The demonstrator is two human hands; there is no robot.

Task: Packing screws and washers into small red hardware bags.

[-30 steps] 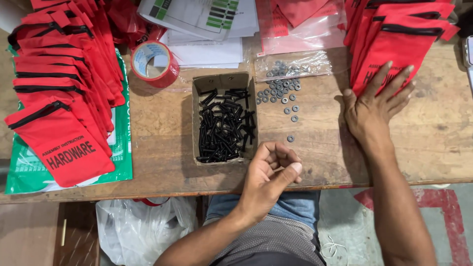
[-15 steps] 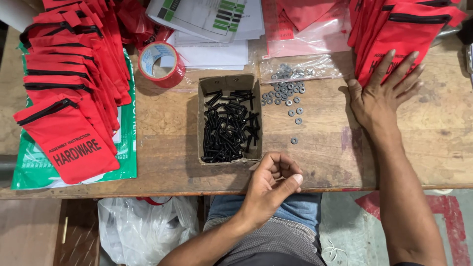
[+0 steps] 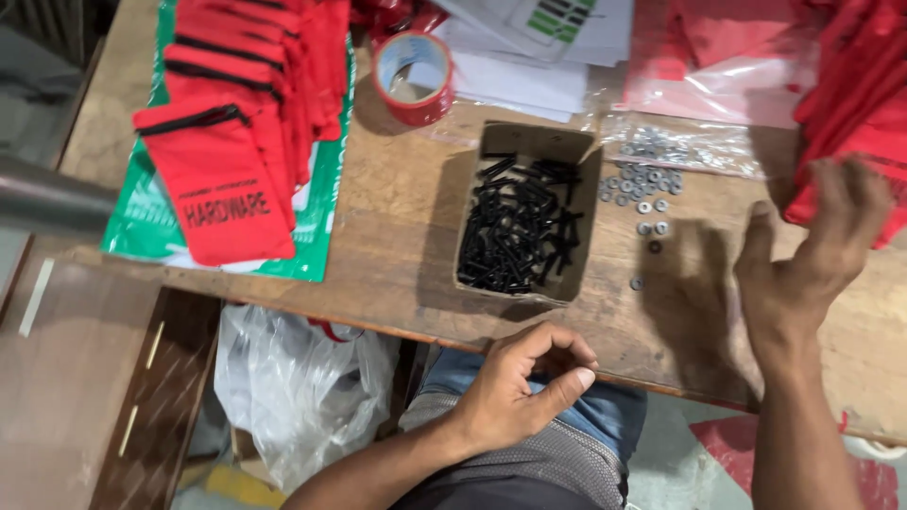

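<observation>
My left hand (image 3: 515, 392) curls loosely at the table edge (image 3: 397, 326), pinching nothing I can make out. My right hand (image 3: 812, 260) hovers spread and blurred beside the red pouches (image 3: 855, 104). The cardboard box of black screws (image 3: 524, 222) sits mid-table, washers (image 3: 638, 184) just beside it. I'd reach from above; bare wood lies left of the box.

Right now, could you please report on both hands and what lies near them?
Left hand loosely curled at wooden table edge, contents unseen. Right hand open, lifted beside red fabric pouches. Cardboard box of black screws between them.
</observation>
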